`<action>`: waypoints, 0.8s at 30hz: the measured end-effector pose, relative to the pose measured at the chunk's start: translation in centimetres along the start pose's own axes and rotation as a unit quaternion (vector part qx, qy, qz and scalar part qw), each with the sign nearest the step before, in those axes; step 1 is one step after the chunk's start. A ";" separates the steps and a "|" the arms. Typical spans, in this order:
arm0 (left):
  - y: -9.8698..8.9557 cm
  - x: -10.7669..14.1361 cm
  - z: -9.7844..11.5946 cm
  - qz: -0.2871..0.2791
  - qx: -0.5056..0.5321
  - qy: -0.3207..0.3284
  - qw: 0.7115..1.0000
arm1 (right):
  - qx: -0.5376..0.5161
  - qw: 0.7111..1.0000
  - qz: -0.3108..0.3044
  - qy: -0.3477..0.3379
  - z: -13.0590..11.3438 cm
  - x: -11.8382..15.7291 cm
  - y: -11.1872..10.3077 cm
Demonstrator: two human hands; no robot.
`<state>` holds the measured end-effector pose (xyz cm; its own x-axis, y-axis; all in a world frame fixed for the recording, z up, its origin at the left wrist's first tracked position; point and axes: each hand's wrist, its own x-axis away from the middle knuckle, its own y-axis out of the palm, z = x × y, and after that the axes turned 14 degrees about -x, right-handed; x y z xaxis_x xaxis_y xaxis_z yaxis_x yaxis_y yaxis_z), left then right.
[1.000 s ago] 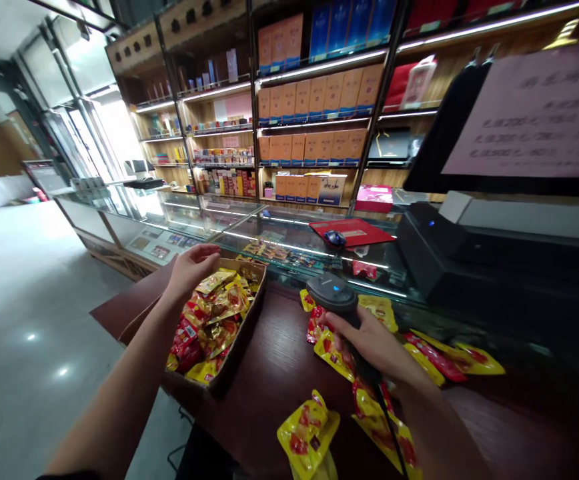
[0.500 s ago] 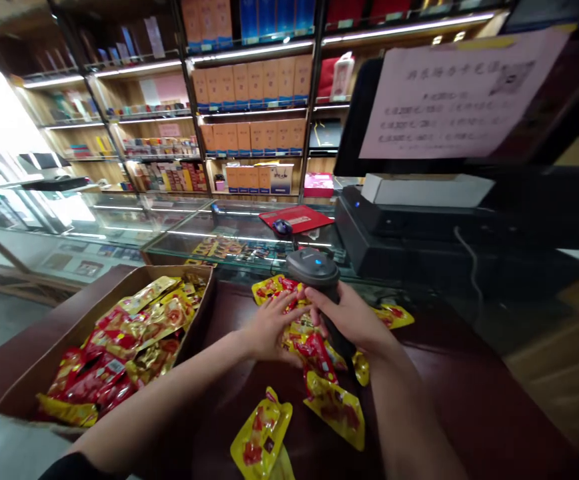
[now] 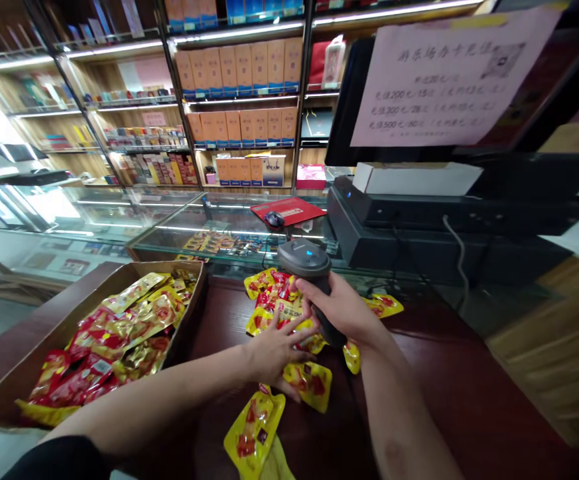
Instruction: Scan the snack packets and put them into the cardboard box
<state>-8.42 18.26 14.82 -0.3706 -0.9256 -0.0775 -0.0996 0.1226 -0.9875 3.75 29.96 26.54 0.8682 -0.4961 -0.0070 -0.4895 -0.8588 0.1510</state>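
My right hand [image 3: 342, 303] is wrapped round the handle of a black barcode scanner [image 3: 305, 259], whose head shows a blue light. Fingers spread, my left hand [image 3: 282, 350] lies over the pile of yellow and red snack packets [image 3: 274, 297], at the scanner's left. A yellow packet [image 3: 312, 385] is under or against its lower fingers. Nearer to me another yellow packet [image 3: 254, 427] lies on the dark red counter [image 3: 329, 440], partly over one more. At the left stands an open cardboard box [image 3: 197, 293] filled with red, yellow and gold packets.
Behind the counter is a glass display case [image 3: 169, 237] with a red mat [image 3: 299, 212] and a mouse [image 3: 273, 219]. A monitor [image 3: 342, 100] bearing a paper sign stands at the right above a black cash drawer [image 3: 369, 243]. Shelves of boxes line the back.
My left hand has moved down a little with fingers more widely spread, and the yellow packet below it has shifted and turned. The scanner stays in my right hand. The view has shifted slightly.
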 end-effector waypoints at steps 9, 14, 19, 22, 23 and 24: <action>-2.4 6.9 -4.0 -0.049 0.010 -0.108 0.993 | 0.034 0.998 -0.046 -0.021 0.2 0.1 1.3; -4.9 7.8 0.4 -0.023 0.074 -0.049 0.996 | 0.043 0.998 -0.044 -0.023 0.3 0.2 1.5; -3.6 8.0 5.2 -0.052 0.089 0.132 0.986 | 0.040 0.997 -0.054 -0.024 0.5 0.1 1.4; -2.0 8.3 4.5 -0.051 0.060 0.109 0.991 | 0.045 0.998 -0.049 -0.025 0.5 0.1 1.3; -1.5 8.4 3.6 -0.045 0.045 0.087 0.994 | 0.044 0.998 -0.046 -0.023 0.5 0.1 1.2; -1.0 8.5 2.5 -0.041 0.027 0.063 0.997 | 0.044 0.998 -0.045 -0.021 0.6 0.0 1.2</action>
<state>-9.16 9.39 14.80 -0.4771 -0.8787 0.0181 -0.0855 0.0259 -0.9960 3.12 28.81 26.16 0.9056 -0.4202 -0.0578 -0.4169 -0.9069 0.0602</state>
